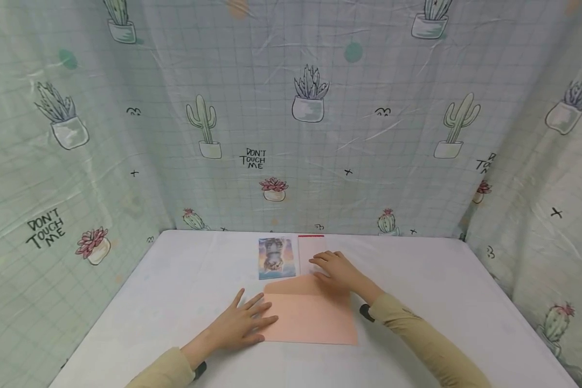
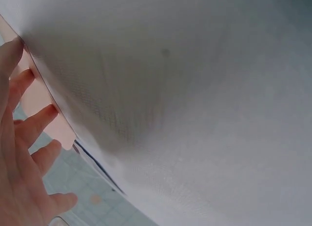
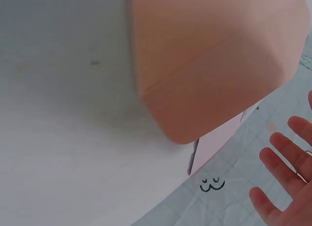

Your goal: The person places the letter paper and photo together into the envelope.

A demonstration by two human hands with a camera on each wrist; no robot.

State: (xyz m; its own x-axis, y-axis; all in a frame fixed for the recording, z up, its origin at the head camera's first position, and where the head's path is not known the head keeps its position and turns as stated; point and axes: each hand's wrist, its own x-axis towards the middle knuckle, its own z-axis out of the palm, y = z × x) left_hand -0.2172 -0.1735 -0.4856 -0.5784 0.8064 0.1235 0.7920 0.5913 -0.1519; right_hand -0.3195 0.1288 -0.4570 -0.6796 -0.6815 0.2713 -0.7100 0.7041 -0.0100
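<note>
Behind the white table [image 1: 174, 302], a cactus-print curtain [image 1: 320, 161] reads "DON'T TOUCH ME". Flat left hand [image 1: 240, 323] pins the pink envelope [image 1: 315, 318]; right hand [image 1: 334, 269], fingers spread, seemingly touches a clear sleeve [image 1: 311, 250] beside a photo card [image 1: 276, 258].

White table [image 1: 465, 302]; cactus-print cloth [image 1: 320, 161] walls behind & both sides.
</note>
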